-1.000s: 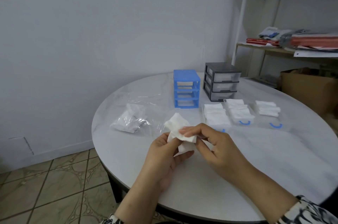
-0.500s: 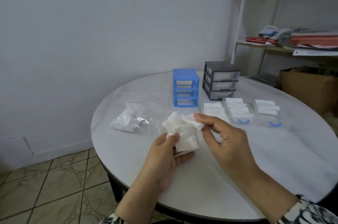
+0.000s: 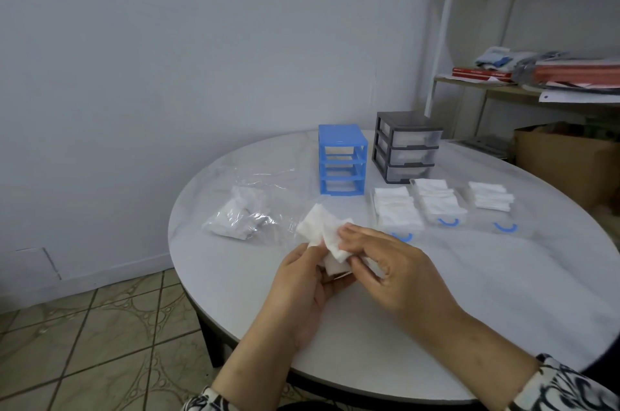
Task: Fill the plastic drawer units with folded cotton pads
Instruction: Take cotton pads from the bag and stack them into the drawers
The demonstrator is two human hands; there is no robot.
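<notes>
Round white surface (image 3: pixel 503 293) before you: your left hand (image 3: pixel 302 279) and right hand (image 3: pixel 396 273) both pinch a crumpled white cotton pad (image 3: pixel 323 236). Three clear drawers (image 3: pixel 448 205) of folded pads lie at one o'clock. A loose pinch could undo the fold.
</notes>
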